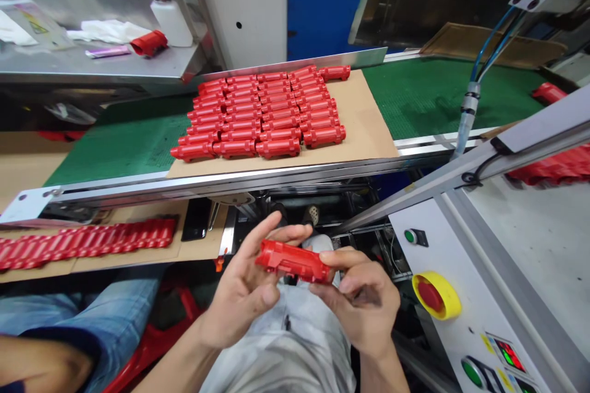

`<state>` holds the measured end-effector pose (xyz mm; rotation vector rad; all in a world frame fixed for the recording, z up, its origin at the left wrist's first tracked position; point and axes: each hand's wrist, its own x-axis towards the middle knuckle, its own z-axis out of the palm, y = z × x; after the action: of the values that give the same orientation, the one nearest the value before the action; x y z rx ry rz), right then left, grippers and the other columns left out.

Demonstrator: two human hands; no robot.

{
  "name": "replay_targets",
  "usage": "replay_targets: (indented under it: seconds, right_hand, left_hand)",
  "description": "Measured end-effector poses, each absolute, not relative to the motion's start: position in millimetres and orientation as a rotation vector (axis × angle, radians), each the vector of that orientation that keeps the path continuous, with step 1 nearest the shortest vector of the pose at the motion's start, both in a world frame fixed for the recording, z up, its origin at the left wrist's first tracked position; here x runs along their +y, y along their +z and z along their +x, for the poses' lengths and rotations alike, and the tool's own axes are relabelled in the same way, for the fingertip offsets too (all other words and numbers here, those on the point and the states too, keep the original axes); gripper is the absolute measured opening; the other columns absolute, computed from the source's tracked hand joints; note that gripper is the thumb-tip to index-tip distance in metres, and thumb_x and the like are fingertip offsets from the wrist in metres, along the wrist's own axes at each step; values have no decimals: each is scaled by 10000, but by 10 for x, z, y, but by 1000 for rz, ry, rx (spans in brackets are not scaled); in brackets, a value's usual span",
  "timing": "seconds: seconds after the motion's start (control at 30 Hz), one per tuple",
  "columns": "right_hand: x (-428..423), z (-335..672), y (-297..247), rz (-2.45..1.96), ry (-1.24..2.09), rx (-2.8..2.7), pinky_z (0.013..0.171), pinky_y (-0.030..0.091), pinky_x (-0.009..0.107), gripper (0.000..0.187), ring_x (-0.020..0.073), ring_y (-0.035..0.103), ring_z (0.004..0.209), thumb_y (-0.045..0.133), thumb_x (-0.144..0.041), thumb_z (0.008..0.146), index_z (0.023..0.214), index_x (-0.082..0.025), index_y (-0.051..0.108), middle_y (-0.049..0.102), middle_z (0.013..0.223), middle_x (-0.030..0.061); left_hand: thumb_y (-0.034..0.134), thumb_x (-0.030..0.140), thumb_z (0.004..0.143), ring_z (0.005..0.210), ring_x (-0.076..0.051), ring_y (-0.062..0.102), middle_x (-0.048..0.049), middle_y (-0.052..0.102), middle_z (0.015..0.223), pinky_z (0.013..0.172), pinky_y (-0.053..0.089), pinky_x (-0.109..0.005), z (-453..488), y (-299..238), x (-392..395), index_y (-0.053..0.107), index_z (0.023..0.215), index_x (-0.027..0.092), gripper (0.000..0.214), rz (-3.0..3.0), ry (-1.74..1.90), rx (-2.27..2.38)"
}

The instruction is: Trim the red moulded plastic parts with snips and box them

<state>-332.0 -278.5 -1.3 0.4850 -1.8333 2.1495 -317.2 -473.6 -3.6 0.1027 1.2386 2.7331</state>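
Note:
A red plastic housing (295, 260), long and tube-like, is held level above my lap. My right hand (362, 295) pinches its right end between thumb and fingers. Around the left end, my left hand (258, 285) is open, palm up, with the thumb apart from the part and the fingers spread behind it. Whether the left fingers touch the housing I cannot tell. Beyond my hands, many similar red housings (279, 115) lie in rows on a cardboard sheet (364, 129) on the green conveyor belt.
A metal rail (276, 178) edges the conveyor. At right stand a slanted frame post (461, 181) and a control panel with a red emergency stop button (431, 296). A black phone (196, 219) and more red parts (92, 241) lie at left. A seated co-worker's leg (124, 307) is beside me.

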Motion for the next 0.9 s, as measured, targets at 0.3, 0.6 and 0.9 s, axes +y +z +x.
replay_targets:
  seconds: [0.3, 0.6, 0.9]
  right_hand:
    - [-2727, -3224, -58, 207, 2289, -1911, 645, 561, 235, 136, 145, 678, 787, 808, -237, 953, 1036, -248, 700, 743, 1012, 56]
    - [-2653, -3148, -141, 24, 2312, -2038, 573, 469, 200, 143, 97, 566, 631, 792, -336, 975, 1025, -236, 704, 645, 824, -1]
    - [-2831, -3210, -62, 5, 2826, -1810, 437, 316, 174, 186, 45, 424, 489, 795, -371, 981, 1077, -222, 740, 614, 747, -22]
  left_hand:
    - [679, 252, 1052, 1245, -266, 786, -35, 834, 1274, 974, 690, -308, -3248, -41, -4705, 699, 1375, 298, 327, -307, 2842, 765]
    - [669, 283, 1060, 1323, -278, 743, -9, 824, 1304, 999, 692, -300, -3225, -27, -4749, 711, 1387, 307, 330, -276, 2808, 640]
    - [770, 195, 926, 1323, -267, 743, -5, 775, 1306, 1118, 609, -341, -3148, -118, -4663, 723, 1248, 295, 340, -200, 2793, 619]
